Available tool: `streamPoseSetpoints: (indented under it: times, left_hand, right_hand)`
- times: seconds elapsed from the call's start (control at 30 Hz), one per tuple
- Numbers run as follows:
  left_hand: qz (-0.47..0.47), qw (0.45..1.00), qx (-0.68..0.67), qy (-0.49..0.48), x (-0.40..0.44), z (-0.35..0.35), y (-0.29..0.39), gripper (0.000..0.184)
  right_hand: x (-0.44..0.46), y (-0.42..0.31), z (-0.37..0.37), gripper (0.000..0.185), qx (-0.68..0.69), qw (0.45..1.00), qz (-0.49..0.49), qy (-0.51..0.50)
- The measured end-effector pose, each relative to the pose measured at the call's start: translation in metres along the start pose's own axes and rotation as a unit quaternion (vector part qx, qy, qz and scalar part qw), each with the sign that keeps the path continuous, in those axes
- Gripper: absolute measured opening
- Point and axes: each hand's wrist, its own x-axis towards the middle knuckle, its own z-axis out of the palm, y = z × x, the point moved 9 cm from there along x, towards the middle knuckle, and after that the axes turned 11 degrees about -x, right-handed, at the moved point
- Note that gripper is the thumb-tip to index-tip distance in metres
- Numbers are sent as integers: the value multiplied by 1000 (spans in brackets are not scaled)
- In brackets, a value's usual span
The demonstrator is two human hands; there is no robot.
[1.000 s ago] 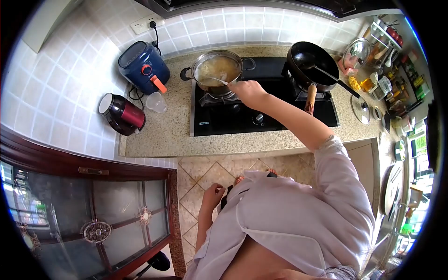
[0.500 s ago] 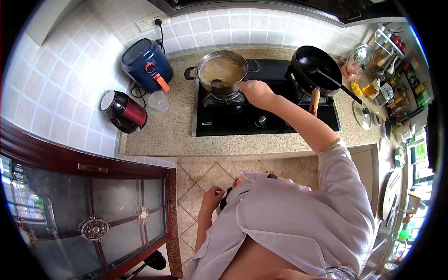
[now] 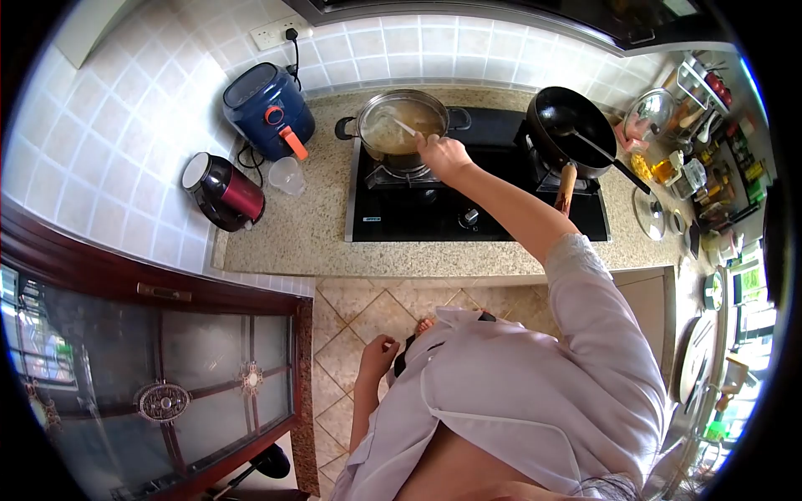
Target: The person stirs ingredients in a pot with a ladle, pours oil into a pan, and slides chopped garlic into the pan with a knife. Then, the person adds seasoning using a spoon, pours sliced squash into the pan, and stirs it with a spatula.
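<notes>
My right hand (image 3: 444, 157) is closed on the handle of a spoon (image 3: 403, 126), whose far end dips into a two-handled steel pot (image 3: 407, 93) of cloudy, pale liquid. That pot stands on the left burner of the black gas stove (image 3: 418, 219). On the right burner sits a black wok (image 3: 576, 117) with a wooden handle and a dark-handled utensil (image 3: 595, 149) resting in it. Low at my side hangs my left hand (image 3: 380, 355), its fingers curled loosely, away from the counter; whether anything is in them is hidden.
A blue air fryer (image 3: 259, 117), a red and black kettle (image 3: 230, 196) and a clear plastic cup (image 3: 287, 175) stand left of the stove. Right of it are a glass lid (image 3: 649, 215) and several jars and bottles. A glass-paned door (image 3: 200, 351) is at lower left.
The spoon has swung through the pot and its handle now stands out above the liquid. My right hand has shifted slightly, while my left hand stays low. The view has moved a little.
</notes>
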Motion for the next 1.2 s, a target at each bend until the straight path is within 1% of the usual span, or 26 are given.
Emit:
streamPoseSetpoints:
  times: [0.03,0.13,0.23,0.27,0.4,0.47,0.6,0.67,0.7,0.77,0.8,0.87,0.9,0.97,1.0,1.03,1.07,1.1,1.17,1.2]
  left_hand:
    - [5,1000,6,3,-1,-1,2,29]
    - [9,1000,15,9,-5,-2,3,28]
    - [0,1000,19,4,-6,-2,0,28]
    - [-7,1000,20,-2,-5,-1,-2,28]
    - [11,1000,22,3,-3,-1,0,29]
    - [10,999,37,1,-1,0,2,29]
    - [16,999,37,3,3,0,7,29]
    - [26,999,32,5,5,1,8,29]
    - [28,999,31,4,6,2,7,29]
    - [8,1000,22,-11,7,4,0,29]
    - [8,1000,20,-10,7,5,0,29]
    - [4,1000,26,1,5,5,-1,29]
    - [4,1000,24,3,3,6,-1,29]
    - [-6,1000,4,5,2,5,-2,28]
    - [-6,1000,2,7,2,5,-5,28]
    - [-3,1000,-7,10,3,5,-10,28]
    - [1,1000,-16,12,3,5,-13,28]
    - [0,1000,-17,15,2,5,-13,28]
    - [0,1000,-4,20,0,3,-11,28]
    - [-1,1000,-3,21,-1,3,-12,28]
  right_hand:
    - [2,4,2,42,0,1000,-1,1]
    - [6,28,12,32,15,998,58,-34]
    - [3,44,7,32,19,995,80,-58]
    - [2,50,9,30,34,990,98,-98]
    - [-6,52,-14,25,9,986,95,-140]
    - [-13,45,-31,18,-26,981,47,-185]
    - [-15,52,-57,15,1,977,39,-211]
    - [-10,57,-65,18,43,978,26,-201]
    - [-8,61,-66,18,42,978,27,-202]
    - [-1,59,-69,18,104,976,-6,-191]
    - [5,63,-66,18,103,976,-8,-191]
    - [15,55,-53,17,171,961,-74,-206]
    - [20,56,-47,17,170,961,-77,-205]
    - [13,61,-14,15,283,899,4,-335]
    - [12,60,-13,15,282,899,2,-334]
    - [11,66,-11,16,433,838,104,-317]
    - [7,71,-7,18,568,744,202,-288]
    - [8,71,-4,18,568,745,200,-288]
    - [17,73,1,18,510,808,161,-249]
    - [16,69,10,18,510,807,160,-249]
